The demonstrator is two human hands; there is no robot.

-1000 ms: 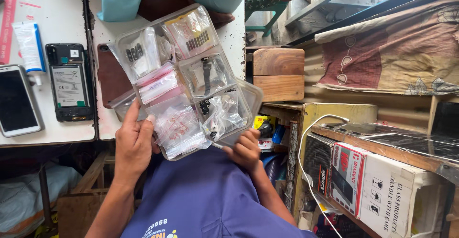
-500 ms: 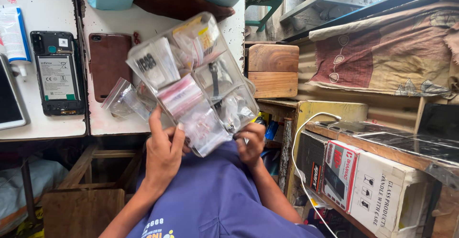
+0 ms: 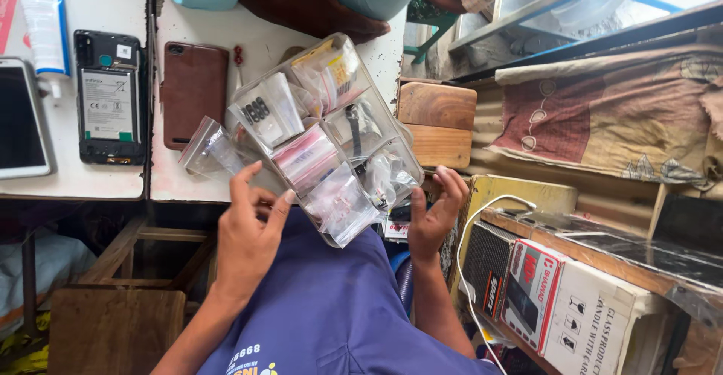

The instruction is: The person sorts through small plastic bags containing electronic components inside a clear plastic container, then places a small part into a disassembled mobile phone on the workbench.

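A clear plastic compartment box [image 3: 331,130], filled with several small bags of tiny parts, is tilted over the table edge and my lap. My left hand [image 3: 248,236] grips its lower left edge, fingers curled up beside a pink-striped bag [image 3: 305,157]. My right hand [image 3: 433,217] cups the box's lower right corner, thumb and fingers spread against it. A loose clear bag [image 3: 207,147] sticks out at the box's left side. Crumpled clear bags [image 3: 343,205] spill over the near edge.
On the white table [image 3: 188,183] lie a phone with its back removed [image 3: 111,96], a brown phone case [image 3: 194,92], a white phone [image 3: 22,119] and a white tube [image 3: 45,21]. Another person's arm [image 3: 309,2] rests at the far edge. Wooden blocks [image 3: 437,123] and a printed carton [image 3: 572,307] are on the right.
The box has tilted and swung a little towards the right. My left hand slid up along its lower left edge; my right hand shifted out to the lower right corner.
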